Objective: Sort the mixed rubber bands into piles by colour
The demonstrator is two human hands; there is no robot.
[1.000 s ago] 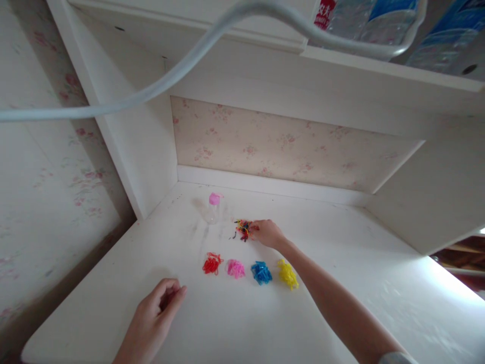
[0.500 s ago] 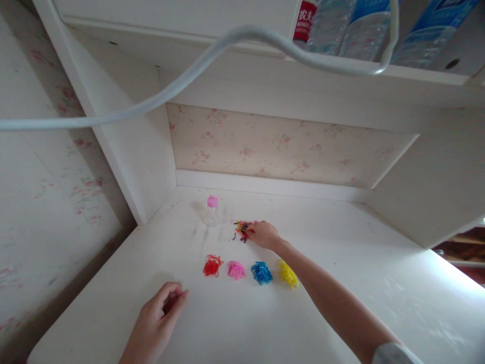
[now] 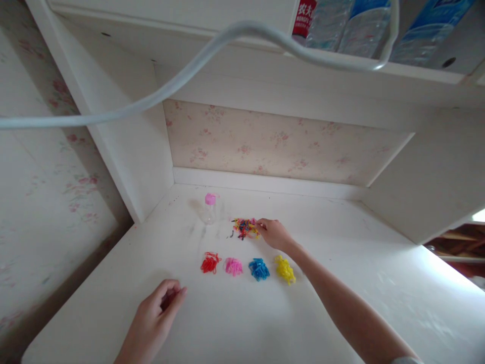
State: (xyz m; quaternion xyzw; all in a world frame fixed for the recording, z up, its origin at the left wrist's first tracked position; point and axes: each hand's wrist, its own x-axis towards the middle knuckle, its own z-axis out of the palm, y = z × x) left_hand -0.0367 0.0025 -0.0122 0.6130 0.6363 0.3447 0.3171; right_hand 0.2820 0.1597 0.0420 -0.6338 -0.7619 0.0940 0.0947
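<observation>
Your right hand (image 3: 275,233) has slid slightly right, uncovering more of the mixed band pile (image 3: 245,228) near the desk's (image 3: 341,283) back edge. Its fingertips touch the pile's right side; whether they grip a band is unclear. Your left hand (image 3: 155,316) rests loosely curled by the front edge.

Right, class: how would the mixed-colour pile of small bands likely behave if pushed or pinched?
Probably floppy and light: the mixed pile is thin tangled loops. A push from the right hand would likely scatter it.
</observation>
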